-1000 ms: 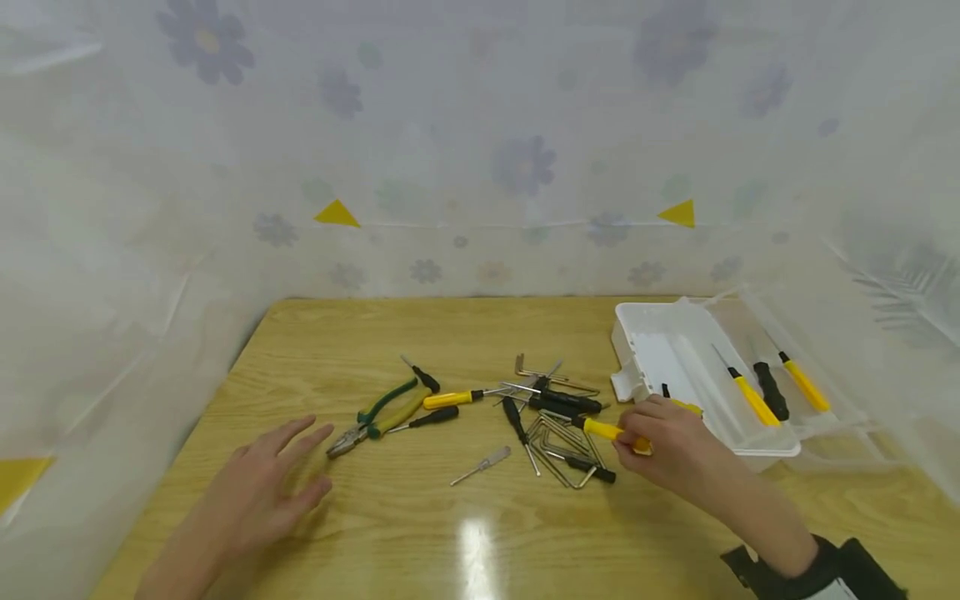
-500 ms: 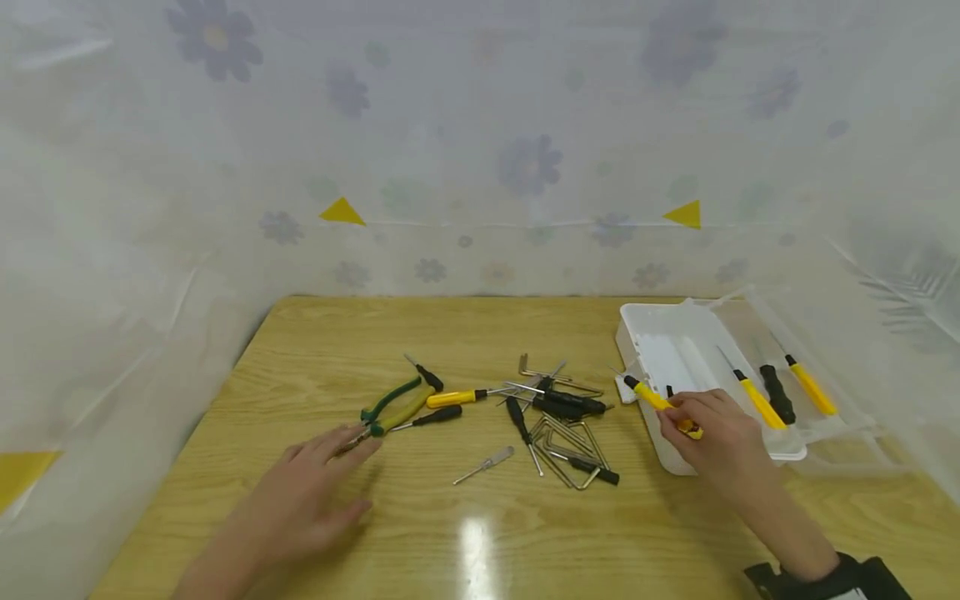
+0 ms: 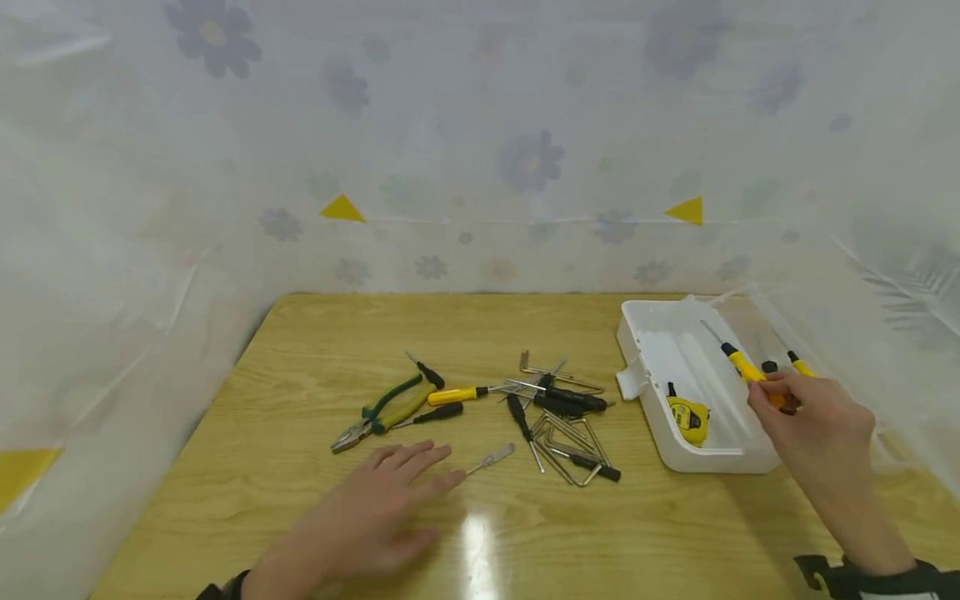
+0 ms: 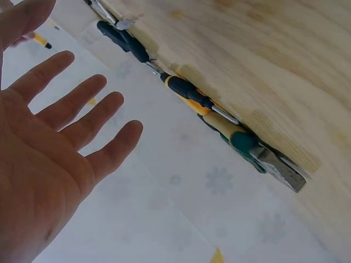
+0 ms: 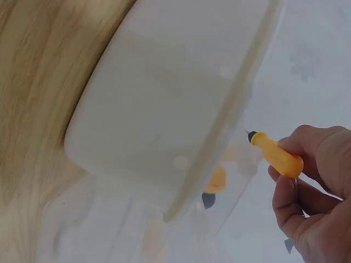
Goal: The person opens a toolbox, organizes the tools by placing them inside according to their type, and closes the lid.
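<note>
My right hand (image 3: 821,425) pinches a yellow-handled screwdriver (image 3: 742,364) with a black collar, raised above the white box's open lid side. In the right wrist view, thumb and fingers grip the back of the screwdriver's handle (image 5: 279,158). A black screwdriver and another yellow screwdriver (image 3: 801,364) lie in the lid, partly behind the hand. The yellow tape measure (image 3: 688,419) sits inside the white box (image 3: 720,461). My left hand (image 3: 375,504) is spread, palm down over the table, its fingertips beside a small clear-handled screwdriver (image 3: 498,455). The left wrist view shows its fingers apart and holding nothing.
Green-and-yellow pliers (image 3: 405,408) lie left of centre. Around them are a yellow screwdriver (image 3: 453,396) and small black ones. A pile of hex keys (image 3: 573,450) and black-handled screwdrivers (image 3: 570,402) spreads before the box. Patterned sheeting (image 3: 480,167) encloses the table's back and sides.
My right hand has carried the yellow screwdriver from the pile, across the box, to the lid side, uncovering the tape measure. My left hand has moved right, away from the pliers, staying spread.
</note>
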A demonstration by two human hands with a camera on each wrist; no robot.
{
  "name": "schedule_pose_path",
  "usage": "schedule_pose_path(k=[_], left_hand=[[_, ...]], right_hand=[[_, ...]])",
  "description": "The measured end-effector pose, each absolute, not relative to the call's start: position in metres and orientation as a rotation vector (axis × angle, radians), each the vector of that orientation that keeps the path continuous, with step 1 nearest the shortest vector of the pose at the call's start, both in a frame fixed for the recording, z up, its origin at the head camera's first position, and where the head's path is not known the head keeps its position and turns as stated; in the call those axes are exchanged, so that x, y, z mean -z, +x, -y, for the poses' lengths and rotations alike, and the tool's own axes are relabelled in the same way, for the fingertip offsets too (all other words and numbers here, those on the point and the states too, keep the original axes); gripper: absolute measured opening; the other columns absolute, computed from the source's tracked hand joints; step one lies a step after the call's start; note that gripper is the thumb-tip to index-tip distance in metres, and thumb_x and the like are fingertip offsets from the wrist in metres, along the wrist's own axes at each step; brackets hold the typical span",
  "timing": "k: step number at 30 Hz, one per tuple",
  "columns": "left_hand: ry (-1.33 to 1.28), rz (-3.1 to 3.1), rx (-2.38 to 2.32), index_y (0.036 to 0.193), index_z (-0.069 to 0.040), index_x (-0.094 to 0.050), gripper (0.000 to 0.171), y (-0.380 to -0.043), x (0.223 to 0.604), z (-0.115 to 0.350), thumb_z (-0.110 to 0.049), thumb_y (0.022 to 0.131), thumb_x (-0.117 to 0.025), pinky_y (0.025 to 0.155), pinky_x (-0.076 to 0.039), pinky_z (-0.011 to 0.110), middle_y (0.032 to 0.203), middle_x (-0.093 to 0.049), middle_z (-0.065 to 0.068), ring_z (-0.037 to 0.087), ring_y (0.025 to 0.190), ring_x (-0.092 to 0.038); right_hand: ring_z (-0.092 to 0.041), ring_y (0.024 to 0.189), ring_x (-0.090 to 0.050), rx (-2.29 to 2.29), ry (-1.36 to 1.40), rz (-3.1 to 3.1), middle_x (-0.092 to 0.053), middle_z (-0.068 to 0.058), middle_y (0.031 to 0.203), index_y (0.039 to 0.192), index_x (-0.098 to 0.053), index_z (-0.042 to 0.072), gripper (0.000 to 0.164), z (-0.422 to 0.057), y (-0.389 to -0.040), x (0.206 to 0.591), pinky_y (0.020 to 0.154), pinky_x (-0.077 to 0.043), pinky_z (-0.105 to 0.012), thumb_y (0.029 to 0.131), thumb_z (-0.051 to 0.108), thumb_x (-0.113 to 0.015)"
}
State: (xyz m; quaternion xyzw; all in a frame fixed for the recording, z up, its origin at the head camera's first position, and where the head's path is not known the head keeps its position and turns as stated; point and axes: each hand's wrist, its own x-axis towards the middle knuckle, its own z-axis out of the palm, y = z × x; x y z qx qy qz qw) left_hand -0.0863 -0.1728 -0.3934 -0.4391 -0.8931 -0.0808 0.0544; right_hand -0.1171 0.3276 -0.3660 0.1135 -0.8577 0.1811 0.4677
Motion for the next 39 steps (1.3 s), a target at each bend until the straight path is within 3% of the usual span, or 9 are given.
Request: schedule_pose_path(k=[5,9,13,21,26,28,31,34,39], left_hand=[[-1.41,2.711,0.216,0.151,-0.029,-0.05,0.058,-0.085,0.394,0.159,-0.043,0.097,-0.064,0.108,-0.048,0.051,0.156,-0.051,0.005,0.027,0.142,-0.051],[-1.448,2.706,0.223,0.151,-0.03,-0.05,0.052,-0.082,0.396,0.151,-0.046,0.103,-0.055,0.107,-0.049,0.052,0.156,-0.051,0.005,0.028,0.142,-0.052],[-1.44,2.649,0.199,0.149,-0.03,-0.052,0.049,-0.08,0.396,0.148,-0.048,0.103,-0.054,0.104,-0.051,0.051,0.153,-0.054,0.004,0.026,0.139,-0.054],[-1.423,2.651,0.169,0.149,-0.031,-0.052,0.049,-0.078,0.395,0.15,-0.048,0.103,-0.054,0.105,-0.051,0.051,0.154,-0.053,0.004,0.026,0.138,-0.055],[-1.443,2.649,0.179,0.148,-0.03,-0.053,0.048,-0.076,0.398,0.15,-0.047,0.103,-0.055,0.103,-0.052,0.05,0.153,-0.055,0.003,0.025,0.137,-0.057],[-1.448,2.656,0.193,0.148,-0.03,-0.053,0.047,-0.076,0.399,0.15,-0.046,0.104,-0.054,0.103,-0.052,0.05,0.153,-0.055,0.003,0.025,0.137,-0.057],[-1.434,2.671,0.2,0.149,-0.03,-0.053,0.048,-0.077,0.4,0.15,-0.047,0.104,-0.053,0.103,-0.052,0.051,0.153,-0.054,0.004,0.026,0.138,-0.055],[-1.411,2.681,0.22,0.149,-0.029,-0.052,0.05,-0.077,0.402,0.154,-0.046,0.102,-0.057,0.104,-0.051,0.051,0.154,-0.053,0.005,0.027,0.139,-0.054],[-1.332,2.717,0.24,0.149,-0.027,-0.053,0.06,-0.075,0.407,0.171,-0.044,0.094,-0.068,0.103,-0.05,0.051,0.155,-0.053,0.005,0.027,0.139,-0.054]], right_hand=[[0.024,0.073,-0.036,-0.382,0.153,2.222,-0.072,-0.023,0.071,0.074,-0.074,-0.007,0.011,-0.34,-0.112,0.363,0.057,-0.031,-0.005,0.071,0.0,-0.081],[-0.01,0.05,-0.052,-0.338,0.039,2.318,-0.072,-0.025,0.071,0.076,-0.075,-0.008,0.013,-0.343,-0.11,0.363,0.051,-0.026,-0.014,0.069,-0.005,-0.085],[-0.043,0.056,-0.062,-0.323,0.05,2.343,-0.071,-0.031,0.074,0.079,-0.075,-0.013,0.013,-0.345,-0.115,0.364,0.05,-0.026,-0.011,0.072,-0.006,-0.083],[-0.046,0.063,-0.064,-0.28,0.143,2.317,-0.068,-0.032,0.079,0.078,-0.074,-0.014,0.013,-0.348,-0.118,0.376,0.049,-0.042,-0.03,0.069,-0.007,-0.08],[0.01,0.061,-0.053,-0.388,0.207,2.238,-0.07,-0.018,0.07,0.091,-0.078,-0.006,0.016,-0.344,-0.123,0.379,0.053,-0.035,-0.009,0.075,-0.003,-0.075],[0.014,0.058,-0.048,-0.395,0.234,2.232,-0.07,-0.015,0.067,0.094,-0.077,-0.005,0.017,-0.343,-0.124,0.377,0.05,-0.036,-0.012,0.079,0.001,-0.071],[-0.02,0.062,-0.068,-0.385,0.187,2.358,-0.073,-0.026,0.084,0.108,-0.072,-0.008,0.025,-0.338,-0.124,0.372,0.056,-0.05,-0.035,0.09,0.01,-0.067],[-0.057,0.087,-0.064,-0.402,0.093,2.493,-0.068,-0.038,0.107,0.121,-0.065,-0.011,0.037,-0.33,-0.122,0.369,0.07,-0.049,-0.061,0.099,0.018,-0.062],[-0.052,0.09,-0.068,-0.419,0.202,2.342,-0.072,-0.033,0.105,0.113,-0.07,-0.01,0.031,-0.308,-0.123,0.378,0.069,-0.049,-0.055,0.089,0.01,-0.071]])
